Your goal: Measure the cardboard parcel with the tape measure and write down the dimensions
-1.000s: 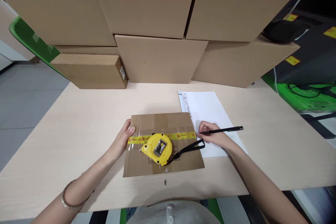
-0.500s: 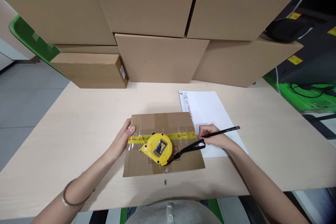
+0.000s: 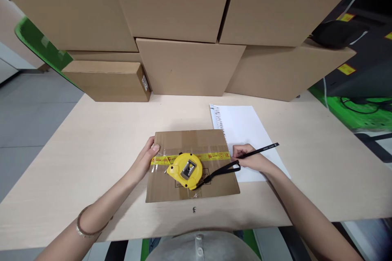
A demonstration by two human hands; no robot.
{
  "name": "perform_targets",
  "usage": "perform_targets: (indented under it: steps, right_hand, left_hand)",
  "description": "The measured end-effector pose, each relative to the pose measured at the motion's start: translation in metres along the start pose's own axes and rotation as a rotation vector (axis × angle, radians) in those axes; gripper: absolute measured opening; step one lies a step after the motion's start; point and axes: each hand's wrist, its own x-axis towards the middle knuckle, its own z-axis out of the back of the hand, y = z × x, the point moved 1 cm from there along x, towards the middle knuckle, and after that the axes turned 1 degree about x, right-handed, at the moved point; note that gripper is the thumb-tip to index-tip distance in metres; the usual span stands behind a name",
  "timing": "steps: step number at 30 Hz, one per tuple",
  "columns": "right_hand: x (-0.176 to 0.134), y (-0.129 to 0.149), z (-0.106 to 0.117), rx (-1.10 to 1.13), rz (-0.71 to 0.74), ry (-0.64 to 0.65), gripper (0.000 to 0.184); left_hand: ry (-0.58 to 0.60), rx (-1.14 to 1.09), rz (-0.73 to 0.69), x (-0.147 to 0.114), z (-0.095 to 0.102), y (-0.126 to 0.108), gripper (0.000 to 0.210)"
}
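A flat cardboard box [image 3: 196, 140] with yellow printed tape lies on the table in front of me. My left hand [image 3: 143, 158] grips its left edge, thumb on top. On the box rests a yellow tape measure [image 3: 185, 171], its black wrist strap [image 3: 219, 171] stretching to the right past the box's edge. My right hand [image 3: 246, 157] is closed round a black pencil [image 3: 261, 150] and lies on a white notebook [image 3: 241, 126] beside the box. The pencil's lower end is hidden by the fingers. The box covers the notebook's lower left part.
Cardboard boxes [image 3: 190, 69] are stacked along the back of the table [image 3: 101, 142]. A smaller box [image 3: 107, 83] stands at the back left. A small black mark [image 3: 194, 210] shows near the front edge. Dark equipment and cables are at the right.
The whole view has shifted slightly. The pencil's angle in my right hand has changed a little; my left hand keeps its grip on the box.
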Motion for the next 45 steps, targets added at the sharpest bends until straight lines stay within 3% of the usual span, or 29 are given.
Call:
perform_targets:
  steps: [31, 36, 41, 45]
  right_hand:
    - [0.003, -0.006, 0.002, -0.009, -0.061, 0.015, 0.035]
    - [0.002, -0.002, 0.001, -0.031, -0.074, 0.013, 0.038]
    - [-0.001, -0.001, 0.002, -0.111, -0.104, -0.042, 0.044]
    - [-0.007, 0.008, 0.003, -0.269, -0.173, -0.173, 0.054]
  left_hand:
    - [-0.009, 0.013, -0.037, 0.004, -0.001, -0.001, 0.059]
    - [-0.008, 0.021, -0.036, 0.004, -0.001, -0.001, 0.052]
    - [-0.014, 0.027, -0.04, 0.004, 0.0, 0.0, 0.05]
    - [-0.017, 0.029, -0.027, 0.003, -0.001, -0.001, 0.058]
